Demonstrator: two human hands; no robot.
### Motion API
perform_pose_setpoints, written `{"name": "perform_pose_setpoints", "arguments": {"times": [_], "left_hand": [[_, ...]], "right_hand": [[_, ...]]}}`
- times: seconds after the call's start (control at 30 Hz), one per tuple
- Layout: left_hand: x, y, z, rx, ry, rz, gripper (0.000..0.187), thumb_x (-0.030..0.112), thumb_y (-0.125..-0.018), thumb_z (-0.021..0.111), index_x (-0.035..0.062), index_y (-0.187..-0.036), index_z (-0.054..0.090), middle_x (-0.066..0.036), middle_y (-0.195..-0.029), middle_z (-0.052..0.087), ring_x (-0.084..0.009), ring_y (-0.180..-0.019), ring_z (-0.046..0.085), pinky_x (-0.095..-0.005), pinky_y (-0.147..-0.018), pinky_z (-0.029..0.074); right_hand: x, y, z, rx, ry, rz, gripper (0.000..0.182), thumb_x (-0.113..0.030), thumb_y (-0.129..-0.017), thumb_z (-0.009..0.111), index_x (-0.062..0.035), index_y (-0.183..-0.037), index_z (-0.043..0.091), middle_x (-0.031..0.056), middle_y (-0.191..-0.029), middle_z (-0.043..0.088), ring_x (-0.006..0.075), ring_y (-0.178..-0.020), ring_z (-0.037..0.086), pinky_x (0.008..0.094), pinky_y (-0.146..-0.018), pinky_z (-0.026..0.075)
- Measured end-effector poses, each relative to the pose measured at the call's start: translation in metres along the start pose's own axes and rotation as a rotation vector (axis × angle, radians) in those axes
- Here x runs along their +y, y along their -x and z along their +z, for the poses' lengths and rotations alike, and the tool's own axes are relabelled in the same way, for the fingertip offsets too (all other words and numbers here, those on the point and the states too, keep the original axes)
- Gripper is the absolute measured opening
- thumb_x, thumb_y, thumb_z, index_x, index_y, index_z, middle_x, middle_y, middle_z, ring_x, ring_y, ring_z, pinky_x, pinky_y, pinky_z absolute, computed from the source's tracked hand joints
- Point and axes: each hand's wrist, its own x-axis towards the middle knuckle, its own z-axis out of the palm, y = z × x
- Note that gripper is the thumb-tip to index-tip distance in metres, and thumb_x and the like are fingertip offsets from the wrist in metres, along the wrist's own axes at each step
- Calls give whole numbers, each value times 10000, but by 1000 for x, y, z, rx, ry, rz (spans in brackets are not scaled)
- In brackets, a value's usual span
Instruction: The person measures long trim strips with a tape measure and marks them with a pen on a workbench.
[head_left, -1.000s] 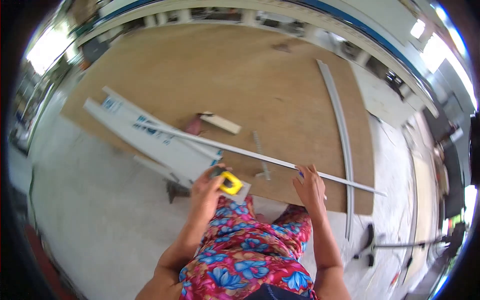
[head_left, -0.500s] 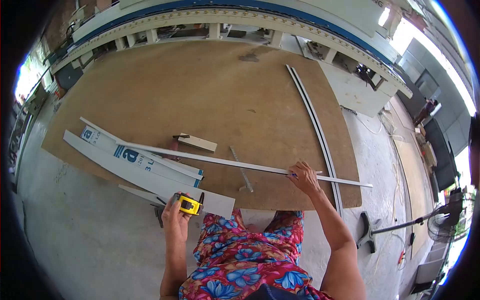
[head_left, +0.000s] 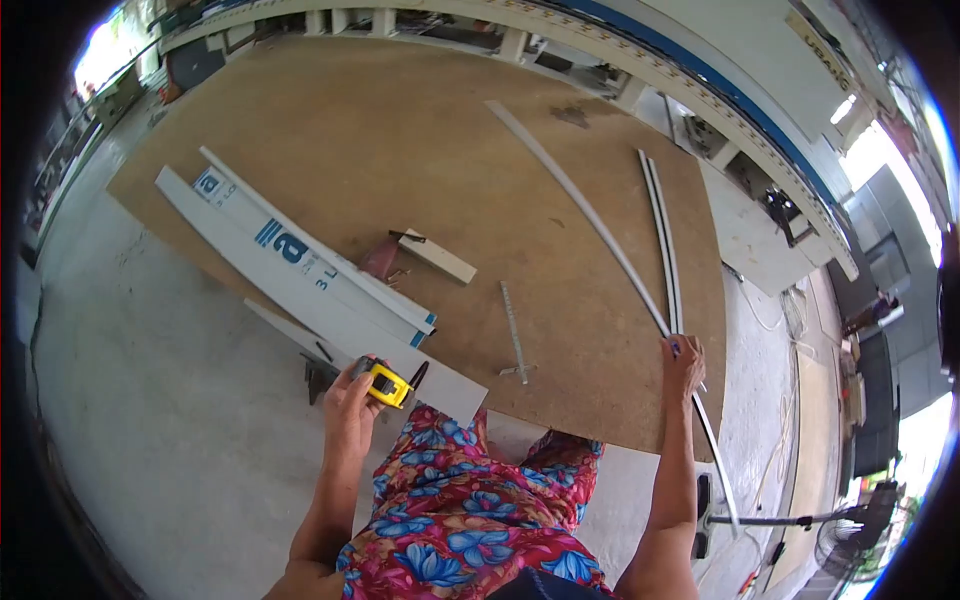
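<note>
My left hand (head_left: 352, 400) is closed round a yellow and black tape measure (head_left: 388, 384), held over the near end of a long white panel (head_left: 300, 318). Printed channel strips (head_left: 283, 243) lie along that panel on the brown board. At the right, my right hand (head_left: 683, 365) grips a long thin white strip (head_left: 590, 212), which slants from the board's far middle past its near right edge. Two more narrow strips (head_left: 661, 235) lie side by side just beyond this hand. A marked metal ruler or square (head_left: 514, 335) rests between the hands.
The large brown board (head_left: 420, 140) spans the view. A pale wooden block (head_left: 440, 257) and a reddish tool (head_left: 379, 262) lie on it. Beyond stands a long machine (head_left: 725, 90). A fan (head_left: 850, 530) is at the lower right; a distant person (head_left: 880, 308) is at the right.
The long strip has swung from lying across the board, over the printed strips, to slanting at the right. My right hand moved right with it. The view has turned; my left hand still holds the tape measure.
</note>
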Motion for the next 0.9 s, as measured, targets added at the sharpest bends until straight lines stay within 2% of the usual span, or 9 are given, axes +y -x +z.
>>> {"name": "perform_pose_setpoints", "arguments": {"times": [0.2, 0.23, 0.33, 0.5, 0.6, 0.63, 0.7, 0.77, 0.9], "left_hand": [[-6, 0, -7, 40, -42, -56, 394, 202, -840, 593, -23, -1148, 493, -158, -1052, 571, -216, -929, 587, -347, -778, 520], [-8, -1, -7, 6, 44, -43, 381, 184, -837, 606, -19, -1143, 503, -148, -1042, 578, -200, -907, 596, -339, -779, 522], [-5, 4, -4, -9, 24, -19, 385, 192, -832, 614, -15, -1139, 507, -144, -1041, 581, -191, -918, 593, -337, -781, 523], [-8, 8, -6, 28, -24, -43, 412, 215, -825, 618, -14, -1147, 501, -122, -1005, 592, -166, -876, 600, -324, -758, 523], [-4, 12, -4, 41, -30, -62, 432, 228, -811, 634, -13, -1143, 499, -119, -983, 595, -157, -855, 602, -315, -732, 524], [-8, 11, -7, 52, -39, -65, 436, 232, -808, 637, -13, -1142, 500, -115, -977, 596, -155, -850, 602, -312, -728, 524], [-16, 6, -14, 66, -63, -72, 443, 239, -802, 643, -11, -1139, 501, -109, -963, 599, -151, -840, 603, -308, -718, 523], [-16, 6, -13, 77, -69, -74, 435, 240, -804, 641, -8, -1134, 504, -100, -960, 600, -147, -834, 603, -307, -719, 523], [-16, 4, -15, 67, -51, -81, 433, 245, -805, 643, -1, -1134, 504, -90, -960, 601, -142, -828, 604, -302, -716, 522]], "right_hand": [[21, -26, 27, 31, 111, 192, 167, -246, -752, 655, -100, -831, 638, 78, -850, 584, 290, -800, 568, 415, -665, 442], [26, -32, 32, 30, 128, 227, 177, -253, -758, 651, -97, -839, 637, 76, -855, 588, 291, -800, 570, 420, -662, 441], [43, -47, 48, 13, 170, 295, 227, -282, -771, 647, -95, -900, 637, 106, -893, 590, 303, -806, 581, 434, -663, 435], [53, -49, 76, -165, 194, 401, 294, -265, -770, 646, -110, -1019, 626, 95, -934, 601, 290, -872, 583, 423, -731, 460], [3, -39, 66, -147, 137, 339, 298, -250, -759, 654, -114, -1022, 628, 99, -942, 600, 284, -887, 584, 415, -727, 461], [-8, -30, 70, -74, 22, 192, 264, -237, -757, 650, -110, -988, 637, 109, -920, 607, 283, -851, 598, 403, -703, 471], [-44, -19, 78, -71, -85, 25, 220, -220, -752, 649, -105, -939, 647, 116, -882, 626, 284, -803, 611, 384, -684, 481], [-95, 3, 79, -127, -276, -88, 184, -208, -749, 647, -94, -893, 648, 115, -851, 642, 280, -786, 619, 370, -684, 487], [-204, 51, 42, -476, -604, -350, 214, -253, -740, 668, -92, -879, 643, 118, -857, 642, 283, -796, 620, 363, -686, 485]]}}
